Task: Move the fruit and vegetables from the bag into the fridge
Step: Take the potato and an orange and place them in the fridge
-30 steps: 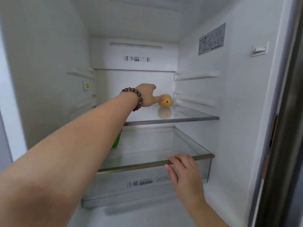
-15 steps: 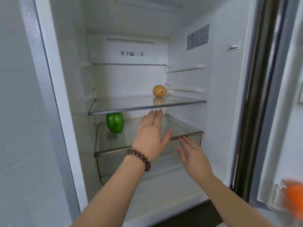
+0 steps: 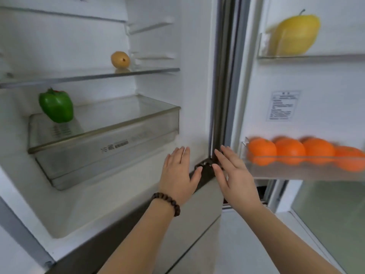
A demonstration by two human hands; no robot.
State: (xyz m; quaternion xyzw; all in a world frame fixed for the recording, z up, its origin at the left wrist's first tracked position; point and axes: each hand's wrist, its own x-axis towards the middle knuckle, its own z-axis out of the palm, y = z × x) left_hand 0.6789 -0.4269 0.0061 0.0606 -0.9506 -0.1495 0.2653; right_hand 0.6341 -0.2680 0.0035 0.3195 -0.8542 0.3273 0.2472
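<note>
The fridge stands open before me. A small yellow-brown pear (image 3: 120,59) sits at the back of the glass shelf (image 3: 88,77). Below it a green bell pepper (image 3: 55,105) stands on the glass lid of the drawer (image 3: 102,133). On the open door at right, a big yellow fruit (image 3: 296,34) fills the upper rack and several oranges (image 3: 290,151) lie in the lower rack (image 3: 306,171). My left hand (image 3: 177,175), with a bead bracelet on its wrist, and my right hand (image 3: 233,173) hover empty with straight fingers near the fridge's lower front edge. No bag is in view.
The door hinge post (image 3: 223,76) runs vertically between the compartment and the door. A printed label (image 3: 282,105) is stuck on the door's inner face. Beneath the fridge floor is a grey drawer front (image 3: 197,224).
My left hand let go of the pear and drew back out of the fridge. My right hand left the drawer's rim. The view swung right and down, bringing the door racks into sight.
</note>
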